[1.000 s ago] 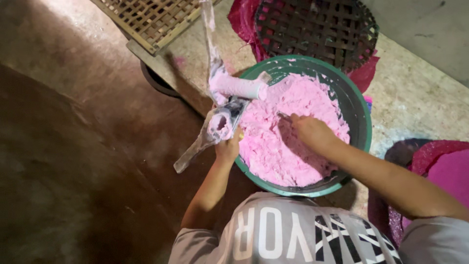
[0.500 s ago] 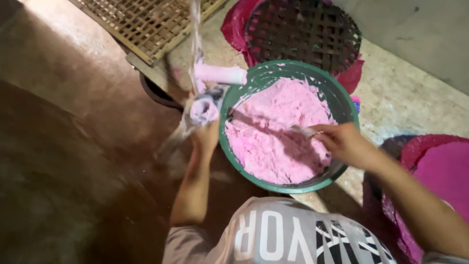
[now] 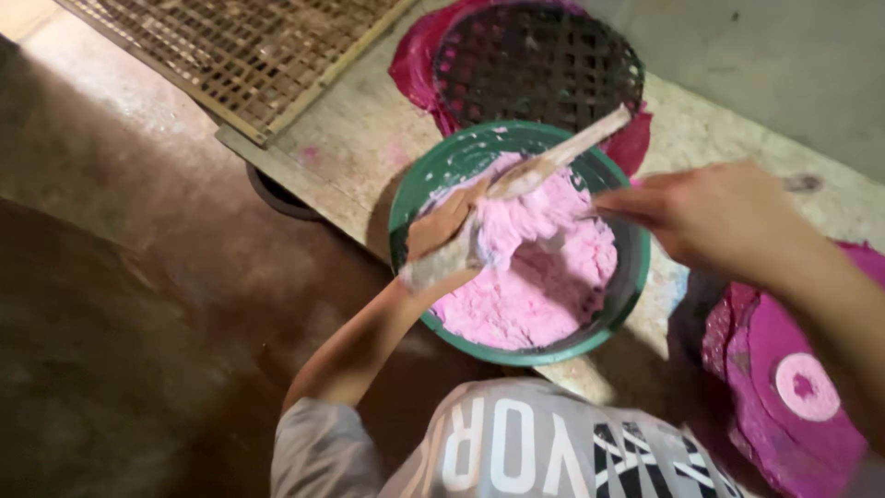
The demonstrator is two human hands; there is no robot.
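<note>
A green bowl (image 3: 406, 198) holds soft pink paste (image 3: 544, 277) and stands on a pale slab. My left hand (image 3: 442, 231) is over the bowl's left side, shut on a long whitish bag (image 3: 544, 166) smeared with pink. The bag stretches diagonally from my hand up to the bowl's far right rim. My right hand (image 3: 710, 217) hovers blurred above the bowl's right rim. Its fingers are held together and point left toward the paste and the bag. Whether it grips anything does not show.
A wooden lattice tray (image 3: 240, 55) lies at the upper left. A round dark woven basket (image 3: 539, 65) rests on magenta cloth (image 3: 415, 60) behind the bowl. A magenta round mass (image 3: 793, 387) sits at the right. Brown floor (image 3: 120, 323) is on the left.
My left hand swung the bag from the bowl's left rim to lie across the bowl. My right hand lifted out of the paste and moved right.
</note>
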